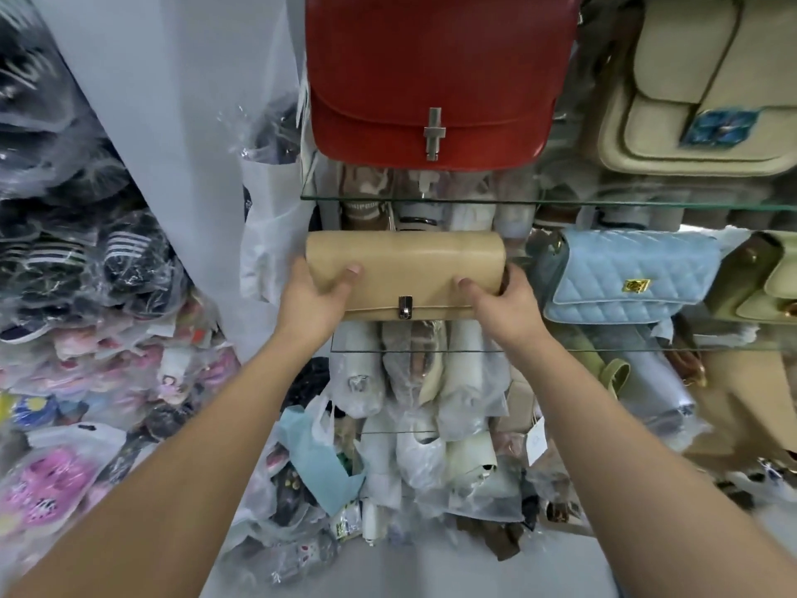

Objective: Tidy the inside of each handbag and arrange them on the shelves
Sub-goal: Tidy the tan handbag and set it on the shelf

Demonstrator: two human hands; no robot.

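— Below the red handbag [431,79], what are you holding?

— Your left grip [315,299] and right grip [504,304] each curl round one end of the tan handbag [405,265], thumbs on its front. It's smooth and oblong, its flap shut with a small metal clasp [404,306].

— What crowds you?

— Below and right of the red handbag, a quilted pale-blue handbag [625,278] lies just beside your right grip. Farther below, crinkled plastic-wrapped shoes [414,381] pack the glass shelves [647,205]. Right of it sits a cream handbag [698,92].
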